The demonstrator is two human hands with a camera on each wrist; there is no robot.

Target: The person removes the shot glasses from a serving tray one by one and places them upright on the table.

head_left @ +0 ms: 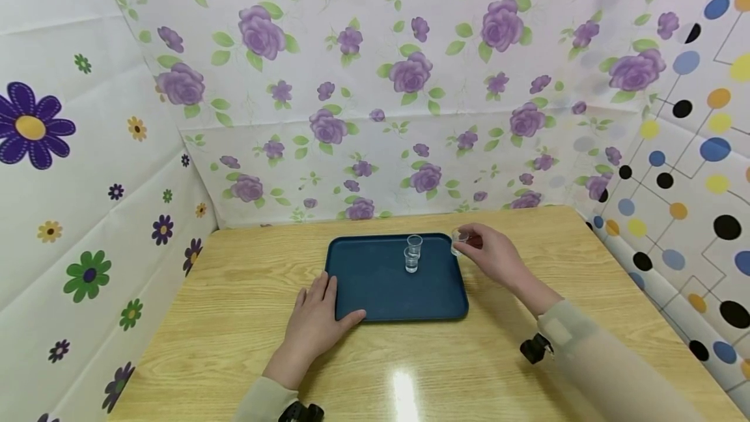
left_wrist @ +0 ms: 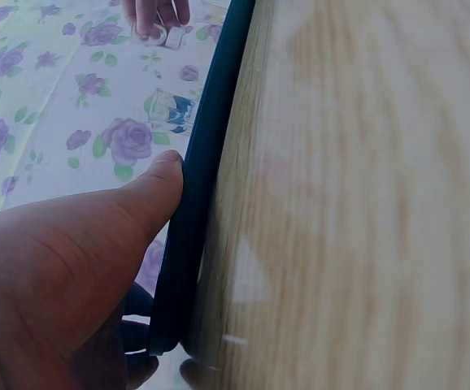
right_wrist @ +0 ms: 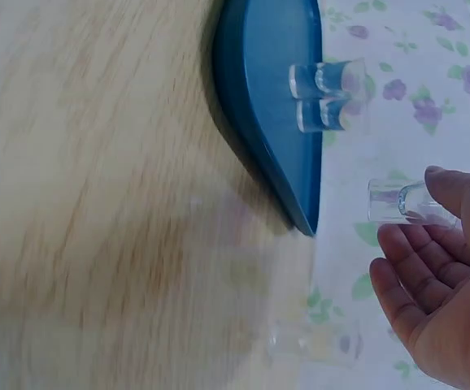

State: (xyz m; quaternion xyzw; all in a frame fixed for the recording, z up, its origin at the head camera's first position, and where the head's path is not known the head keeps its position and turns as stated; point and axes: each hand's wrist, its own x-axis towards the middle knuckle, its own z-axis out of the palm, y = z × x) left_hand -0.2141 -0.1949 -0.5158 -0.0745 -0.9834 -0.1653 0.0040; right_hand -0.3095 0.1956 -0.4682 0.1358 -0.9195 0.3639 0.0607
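Note:
A dark blue rectangular tray (head_left: 381, 292) lies on the wooden table. My left hand (head_left: 316, 318) rests at its front left corner, thumb along the front edge and straight fingers along the left edge. Two small clear shot glasses stand upright on the tray's right half, a front glass (head_left: 411, 262) and a rear glass (head_left: 415, 241) close behind it. Near the back right corner of the tray, my right hand (head_left: 489, 254) pinches a third shot glass (right_wrist: 389, 201) between thumb and fingers. That glass is raised above the table.
The table (head_left: 246, 266) has a glossy wood-grain top. Behind it hangs a sheet with purple flowers (head_left: 328, 126). A daisy-patterned sheet (head_left: 88, 213) closes the left side, and a dotted sheet (head_left: 691, 213) the right.

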